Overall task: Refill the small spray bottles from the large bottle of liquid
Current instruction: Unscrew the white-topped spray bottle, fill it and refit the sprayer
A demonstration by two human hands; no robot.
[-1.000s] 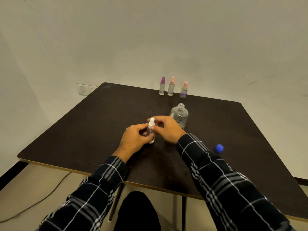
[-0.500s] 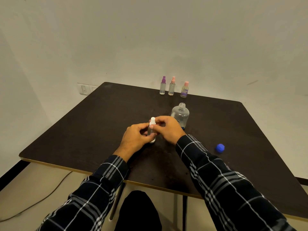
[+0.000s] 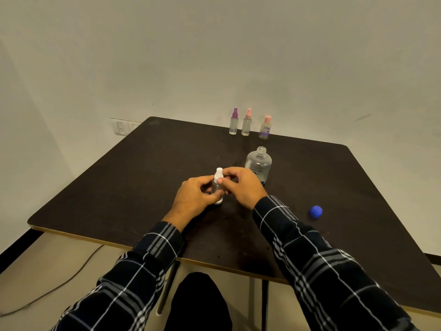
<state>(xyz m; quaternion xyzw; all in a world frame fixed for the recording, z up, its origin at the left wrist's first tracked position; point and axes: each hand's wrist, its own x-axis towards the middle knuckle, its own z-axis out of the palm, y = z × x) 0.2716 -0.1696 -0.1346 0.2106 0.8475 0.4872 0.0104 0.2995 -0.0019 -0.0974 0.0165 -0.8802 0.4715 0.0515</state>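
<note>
Both hands grasped one small spray bottle (image 3: 218,187) standing mid-table: the left hand (image 3: 193,199) held its body, the right hand (image 3: 241,186) pinched its white top. Just right and farther stood the large bottle (image 3: 259,164), uncapped; its blue cap (image 3: 315,212) lay well right. Three spray bottles (image 3: 247,124) lined the far edge.
</note>
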